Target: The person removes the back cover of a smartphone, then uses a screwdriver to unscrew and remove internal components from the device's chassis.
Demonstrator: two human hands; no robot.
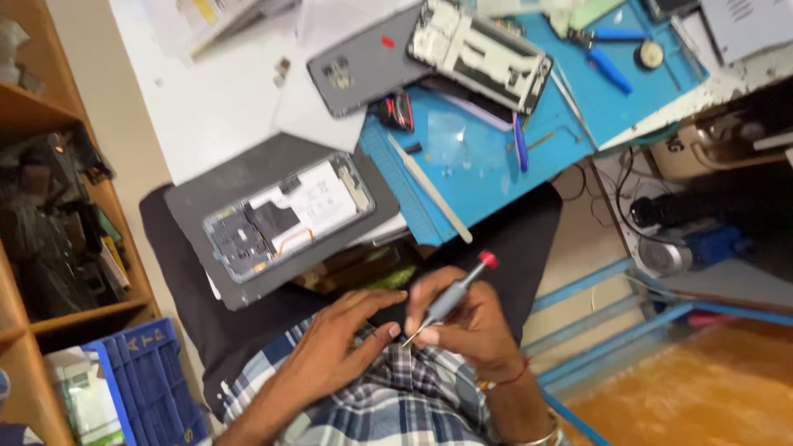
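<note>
Head cam: our right hand [467, 326] pinches screwdriver [450, 297], left hand [339, 347] fingers extended w/ tips by its tip; we'd steady it b4 going to opened phone [285, 215]

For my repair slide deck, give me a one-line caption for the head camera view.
Right hand holds a red-capped screwdriver, left hand at its tip, below an opened phone.

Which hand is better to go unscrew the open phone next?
Probably the right hand: it already grips the screwdriver with the red cap. The left hand holds nothing; its fingertips only meet the tip. The opened phone lies on the dark mat, nearer the left.
</note>
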